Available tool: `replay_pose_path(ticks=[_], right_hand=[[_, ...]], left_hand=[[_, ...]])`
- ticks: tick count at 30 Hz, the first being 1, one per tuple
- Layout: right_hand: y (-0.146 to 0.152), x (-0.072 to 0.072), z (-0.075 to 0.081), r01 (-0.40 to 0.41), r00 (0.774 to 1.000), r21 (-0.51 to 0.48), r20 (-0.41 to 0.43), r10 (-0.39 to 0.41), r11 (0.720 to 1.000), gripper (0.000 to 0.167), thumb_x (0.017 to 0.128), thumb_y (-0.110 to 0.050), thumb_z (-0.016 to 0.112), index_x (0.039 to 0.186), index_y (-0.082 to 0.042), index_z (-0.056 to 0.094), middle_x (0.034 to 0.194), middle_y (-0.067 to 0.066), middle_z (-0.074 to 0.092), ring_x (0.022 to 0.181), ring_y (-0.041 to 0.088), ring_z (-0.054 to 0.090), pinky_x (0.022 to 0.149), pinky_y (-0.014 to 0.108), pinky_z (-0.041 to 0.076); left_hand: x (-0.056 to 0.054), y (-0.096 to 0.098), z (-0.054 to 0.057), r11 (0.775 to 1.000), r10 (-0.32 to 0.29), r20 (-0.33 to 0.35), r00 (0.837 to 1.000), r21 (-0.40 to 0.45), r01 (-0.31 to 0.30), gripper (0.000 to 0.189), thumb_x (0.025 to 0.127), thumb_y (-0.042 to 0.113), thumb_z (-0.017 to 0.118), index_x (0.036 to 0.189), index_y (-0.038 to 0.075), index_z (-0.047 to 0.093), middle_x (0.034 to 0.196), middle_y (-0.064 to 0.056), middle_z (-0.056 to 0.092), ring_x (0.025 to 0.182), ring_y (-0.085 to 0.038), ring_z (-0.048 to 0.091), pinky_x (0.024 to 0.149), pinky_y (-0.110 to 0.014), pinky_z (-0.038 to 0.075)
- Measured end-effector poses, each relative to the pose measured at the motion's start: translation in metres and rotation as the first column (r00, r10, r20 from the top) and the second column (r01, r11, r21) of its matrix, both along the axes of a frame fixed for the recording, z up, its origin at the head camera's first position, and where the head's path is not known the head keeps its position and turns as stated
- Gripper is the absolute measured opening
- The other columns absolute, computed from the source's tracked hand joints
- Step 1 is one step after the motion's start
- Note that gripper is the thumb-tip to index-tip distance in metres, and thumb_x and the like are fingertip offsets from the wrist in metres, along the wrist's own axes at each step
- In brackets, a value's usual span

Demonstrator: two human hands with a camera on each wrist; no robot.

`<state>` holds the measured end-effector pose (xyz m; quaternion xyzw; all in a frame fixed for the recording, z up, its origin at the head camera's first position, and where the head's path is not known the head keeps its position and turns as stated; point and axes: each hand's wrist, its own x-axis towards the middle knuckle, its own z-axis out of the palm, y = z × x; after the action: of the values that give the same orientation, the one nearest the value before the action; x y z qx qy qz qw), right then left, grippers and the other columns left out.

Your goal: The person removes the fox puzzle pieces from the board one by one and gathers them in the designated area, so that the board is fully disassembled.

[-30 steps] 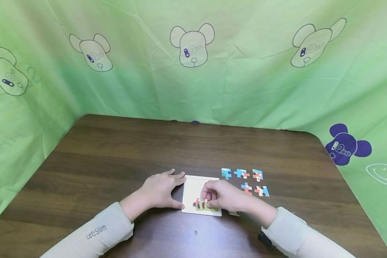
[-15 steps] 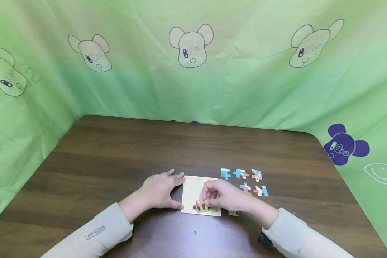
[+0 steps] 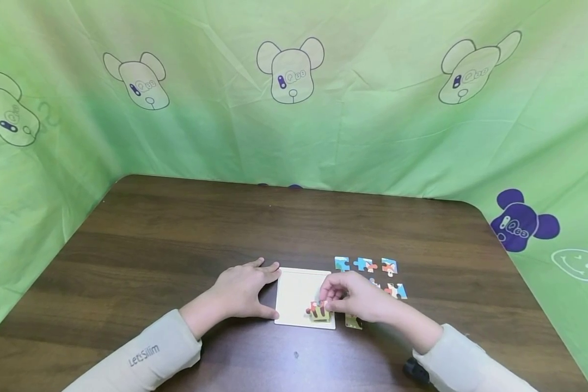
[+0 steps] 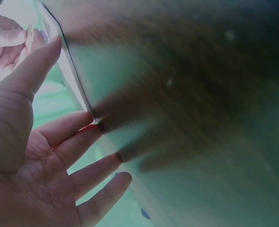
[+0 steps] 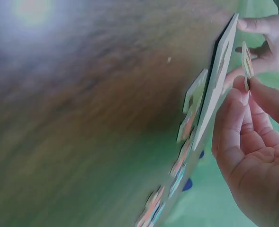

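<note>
My right hand (image 3: 355, 296) pinches a puzzle piece (image 3: 319, 311) between thumb and fingers, over the lower right part of the pale square puzzle board (image 3: 294, 291). The piece shows yellow with dark stripes and a red part. In the right wrist view the held piece (image 5: 247, 60) is raised clear of the board (image 5: 220, 78), its thin edge showing. My left hand (image 3: 240, 289) lies at the board's left side, fingers spread and straight. In the left wrist view its thumb and forefinger tips are right at the board edge (image 4: 75, 78).
Several loose puzzle pieces lie right of the board: a blue one (image 3: 341, 263), a blue and orange one (image 3: 365, 264), an orange one (image 3: 389, 266) and a blue and white one (image 3: 397, 291). A yellowish piece (image 3: 353, 322) sits near the board's lower right corner.
My right hand has shifted right with the pinched puzzle piece, which has gone from the board's lower middle to its lower right. My left hand stays at the board's edge.
</note>
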<state>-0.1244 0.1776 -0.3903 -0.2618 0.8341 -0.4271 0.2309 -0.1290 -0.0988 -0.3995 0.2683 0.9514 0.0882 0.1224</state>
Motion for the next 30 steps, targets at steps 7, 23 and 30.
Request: replay_pose_path(ticks=[7, 23, 30], right_hand=[[0.019, 0.004, 0.003, 0.044, 0.999, 0.003, -0.011, -0.044, 0.999, 0.006, 0.088, -0.005, 0.071, 0.092, -0.007, 0.067, 0.080, -0.001, 0.063, 0.072, 0.003, 0.055, 0.065, 0.020, 0.048], [0.063, 0.012, 0.004, 0.083, 0.991, -0.027, -0.099, -0.085, 0.996, 0.005, 0.088, -0.006, 0.071, 0.090, -0.007, 0.067, 0.081, -0.003, 0.062, 0.075, 0.003, 0.057, 0.069, 0.021, 0.050], [0.080, 0.016, 0.004, 0.086, 0.988, -0.043, -0.124, -0.091, 0.995, 0.004, 0.089, -0.005, 0.070, 0.091, -0.006, 0.067, 0.082, -0.003, 0.063, 0.075, 0.003, 0.057, 0.068, 0.020, 0.049]], left_hand=[[0.000, 0.000, 0.000, 1.000, -0.010, -0.011, 1.000, 0.003, 0.010, 0.086, 0.073, 0.063, 0.077, 0.146, 0.024, 0.052, 0.153, 0.006, 0.048, 0.144, -0.026, 0.043, 0.093, -0.054, 0.053], [0.001, 0.000, 0.002, 1.000, -0.010, -0.009, 1.000, -0.001, 0.010, 0.086, 0.073, 0.063, 0.077, 0.146, 0.023, 0.052, 0.153, 0.007, 0.047, 0.144, -0.027, 0.043, 0.096, -0.053, 0.051], [0.001, 0.001, 0.002, 1.000, -0.008, -0.002, 1.000, 0.000, 0.008, 0.086, 0.073, 0.062, 0.077, 0.146, 0.023, 0.052, 0.153, 0.007, 0.047, 0.145, -0.026, 0.042, 0.096, -0.054, 0.051]])
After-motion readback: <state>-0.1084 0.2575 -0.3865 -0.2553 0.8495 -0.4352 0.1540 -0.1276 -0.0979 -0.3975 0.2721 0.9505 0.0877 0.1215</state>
